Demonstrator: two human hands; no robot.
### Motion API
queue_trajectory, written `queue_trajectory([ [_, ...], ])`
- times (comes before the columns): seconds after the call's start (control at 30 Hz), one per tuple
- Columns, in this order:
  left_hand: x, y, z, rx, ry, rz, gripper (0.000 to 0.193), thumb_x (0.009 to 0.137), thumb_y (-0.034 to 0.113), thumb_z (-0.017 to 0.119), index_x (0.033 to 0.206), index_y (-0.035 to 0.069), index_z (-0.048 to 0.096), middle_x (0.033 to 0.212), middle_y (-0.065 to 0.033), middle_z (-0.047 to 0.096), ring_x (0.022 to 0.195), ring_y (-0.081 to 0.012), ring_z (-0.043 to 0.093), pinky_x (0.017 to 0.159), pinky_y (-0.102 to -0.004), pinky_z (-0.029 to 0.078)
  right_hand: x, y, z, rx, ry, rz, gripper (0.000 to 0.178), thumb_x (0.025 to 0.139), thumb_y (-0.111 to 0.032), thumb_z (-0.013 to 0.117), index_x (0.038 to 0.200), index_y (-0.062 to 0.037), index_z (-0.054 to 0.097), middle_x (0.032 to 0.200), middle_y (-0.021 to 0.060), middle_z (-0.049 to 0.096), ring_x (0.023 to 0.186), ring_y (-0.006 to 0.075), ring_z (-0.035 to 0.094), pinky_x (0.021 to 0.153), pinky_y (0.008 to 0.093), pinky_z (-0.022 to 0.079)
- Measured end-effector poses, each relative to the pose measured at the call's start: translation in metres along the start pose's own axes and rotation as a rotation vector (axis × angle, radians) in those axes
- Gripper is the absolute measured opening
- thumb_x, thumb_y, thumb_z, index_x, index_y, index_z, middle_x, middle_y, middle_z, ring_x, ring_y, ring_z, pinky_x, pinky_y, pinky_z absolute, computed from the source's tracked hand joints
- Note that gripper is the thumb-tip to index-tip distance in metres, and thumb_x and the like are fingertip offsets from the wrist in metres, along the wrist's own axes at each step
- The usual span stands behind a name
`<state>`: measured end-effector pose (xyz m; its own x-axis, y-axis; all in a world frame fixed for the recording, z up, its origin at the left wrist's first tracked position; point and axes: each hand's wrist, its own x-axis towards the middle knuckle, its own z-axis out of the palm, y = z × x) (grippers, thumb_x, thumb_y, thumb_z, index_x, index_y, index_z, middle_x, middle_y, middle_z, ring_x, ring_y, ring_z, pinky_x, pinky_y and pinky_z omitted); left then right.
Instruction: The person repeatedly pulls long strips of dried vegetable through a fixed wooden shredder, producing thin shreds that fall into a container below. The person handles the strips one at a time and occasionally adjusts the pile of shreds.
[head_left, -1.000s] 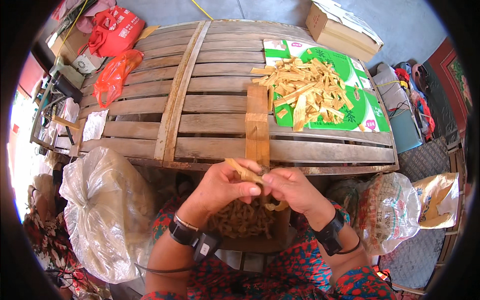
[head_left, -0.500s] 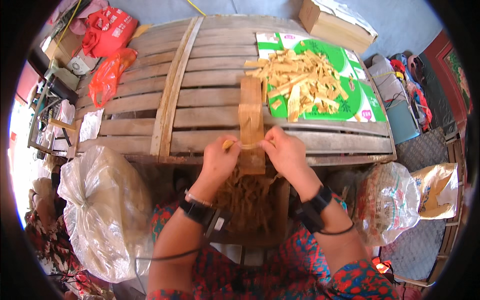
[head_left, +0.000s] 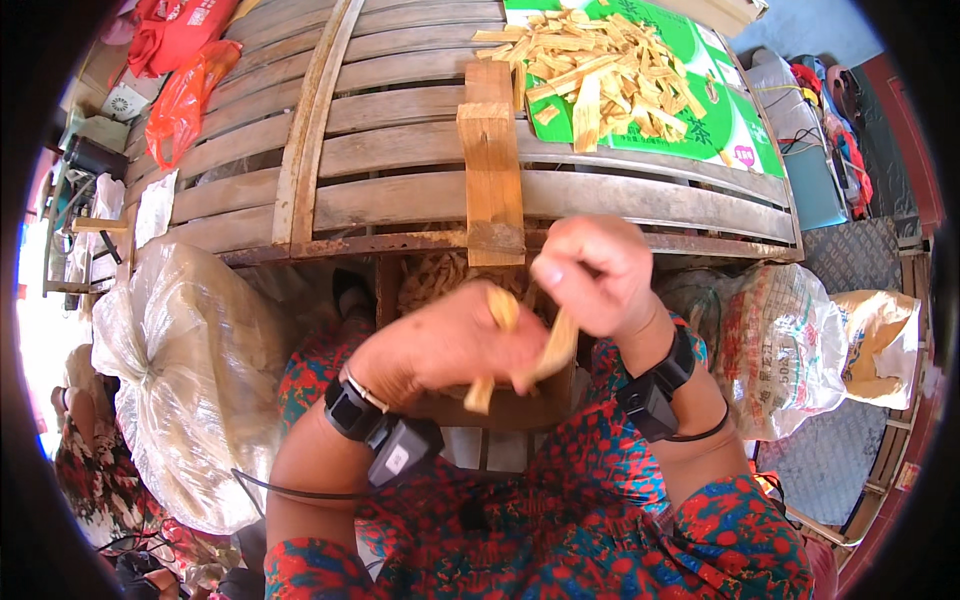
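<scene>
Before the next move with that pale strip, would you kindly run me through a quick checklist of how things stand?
1. Left hand grips the strip: ok, fingers are closed around it.
2. Right hand holds the strip's other part: ok, closed on it above the left hand.
3. Strip whole and unbroken: cannot tell, the hands hide its middle.
4. Wooden block sits steady on the slatted table: ok, it lies flat across the slats.
5. More strips in supply: ok, a pile lies on the green sheet.
6. Box under the hands has room: cannot tell, mostly hidden.
</scene>
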<state>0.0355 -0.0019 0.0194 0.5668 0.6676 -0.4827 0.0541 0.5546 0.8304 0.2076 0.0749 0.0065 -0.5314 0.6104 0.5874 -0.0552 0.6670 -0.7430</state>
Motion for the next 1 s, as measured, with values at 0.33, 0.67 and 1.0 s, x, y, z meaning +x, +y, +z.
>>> queue_trajectory([
  [0.33, 0.011, -0.009, -0.027, 0.978, 0.540, 0.846, 0.038, 0.073, 0.008, 0.074, 0.110, 0.010, 0.069, 0.079, -0.0058, 0.062, 0.068, -0.0217, 0.060, 0.060, -0.0300, 0.047, -0.013, 0.012, 0.014, 1.012, -0.343, 1.246, 0.012, 0.088, -0.013, 0.057, 0.079, -0.0076, 0.060, 0.062, -0.0028, 0.050, 0.047, 0.0041, 0.038, 0.042, 0.0207, 0.025],
  [0.67, 0.017, -0.016, -0.021, 0.760, 0.792, 0.680, 0.023, 0.073, 0.013, 0.072, 0.094, 0.003, 0.069, 0.106, -0.0199, 0.065, 0.097, -0.0379, 0.063, 0.084, -0.0413, 0.050, -0.014, 0.000, 0.024, 0.356, 0.064, 0.725, 0.022, 0.094, -0.021, 0.060, 0.090, -0.0005, 0.065, 0.078, 0.0024, 0.067, 0.067, 0.0085, 0.061, 0.057, 0.0214, 0.048],
  [1.0, 0.001, -0.010, -0.027, 0.176, 0.659, 0.863, 0.007, 0.080, -0.006, 0.059, 0.080, -0.004, 0.066, 0.106, -0.0151, 0.065, 0.106, -0.0293, 0.061, 0.094, -0.0404, 0.046, -0.018, 0.001, 0.020, 0.480, -0.263, 0.882, 0.046, 0.099, -0.040, 0.046, 0.074, -0.0032, 0.057, 0.058, -0.0011, 0.046, 0.050, 0.0096, 0.040, 0.047, 0.0283, 0.032],
])
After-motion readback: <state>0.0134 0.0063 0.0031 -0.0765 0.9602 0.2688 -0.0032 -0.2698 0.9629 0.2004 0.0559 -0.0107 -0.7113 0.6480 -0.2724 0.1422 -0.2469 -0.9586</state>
